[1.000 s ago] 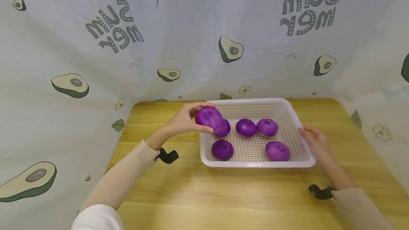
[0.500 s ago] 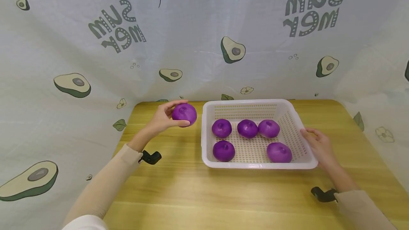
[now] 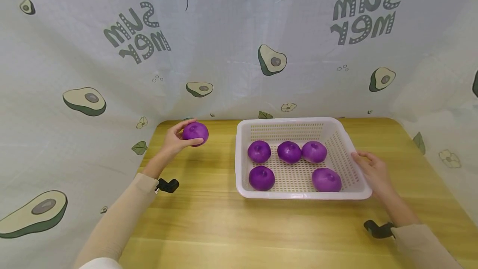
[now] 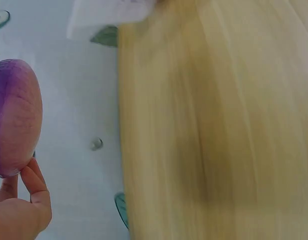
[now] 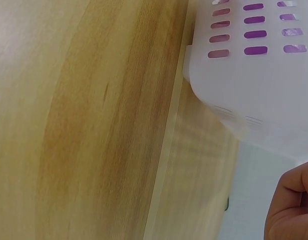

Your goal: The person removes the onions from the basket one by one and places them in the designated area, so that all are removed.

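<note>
My left hand point(image 3: 174, 138) grips a round purple onion point(image 3: 196, 133) above the left part of the table, thumb below and fingers above. In the left wrist view that onion point(image 4: 18, 117) fills the left edge, with some fingers hidden behind it. To the right stands a white plastic basket point(image 3: 298, 195) with slotted walls, holding several purple onions point(image 3: 289, 152). My right hand point(image 3: 374, 173) holds the basket's right rim; the right wrist view shows its curled fingers point(image 5: 291, 202) by the white wall.
The wooden table point(image 3: 224, 227) reaches back to a hanging white cloth point(image 3: 224, 53) printed with avocados, which also runs along the left and right sides. A black wrist-worn device point(image 3: 168, 185) sits at the left wrist, and another black device point(image 3: 378, 229) at the right.
My left hand has carried the onion leftward, from over the basket's left side to above the table. The right hand stays on the basket rim, and the basket has not visibly moved.
</note>
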Demonstrator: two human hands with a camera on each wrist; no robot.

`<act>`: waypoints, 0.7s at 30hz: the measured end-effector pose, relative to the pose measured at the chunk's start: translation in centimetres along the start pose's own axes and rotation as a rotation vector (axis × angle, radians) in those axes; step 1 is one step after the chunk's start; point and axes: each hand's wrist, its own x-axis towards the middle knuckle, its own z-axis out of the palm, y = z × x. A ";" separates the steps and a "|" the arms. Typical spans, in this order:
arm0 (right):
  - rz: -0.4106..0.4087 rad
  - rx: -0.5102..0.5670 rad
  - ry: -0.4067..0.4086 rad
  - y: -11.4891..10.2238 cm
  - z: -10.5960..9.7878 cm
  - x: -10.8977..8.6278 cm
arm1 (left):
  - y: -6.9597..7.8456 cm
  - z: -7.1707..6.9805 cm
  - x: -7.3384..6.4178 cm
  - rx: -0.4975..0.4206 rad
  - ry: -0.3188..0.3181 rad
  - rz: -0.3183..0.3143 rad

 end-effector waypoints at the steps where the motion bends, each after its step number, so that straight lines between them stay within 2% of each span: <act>1: 0.001 -0.006 0.002 0.0 0.0 0.0 | -0.3 -0.2 0.1 0.021 0.011 -0.007; 5: -0.001 0.001 0.001 0.1 -0.1 0.0 | -1.7 -1.0 0.3 0.069 0.053 -0.058; 9: -0.006 0.006 -0.001 0.2 -0.1 0.1 | -3.1 -1.6 0.5 0.077 0.098 -0.108; 21: -0.027 -0.010 0.007 0.2 0.0 0.0 | -5.5 -2.0 1.0 0.064 0.205 -0.176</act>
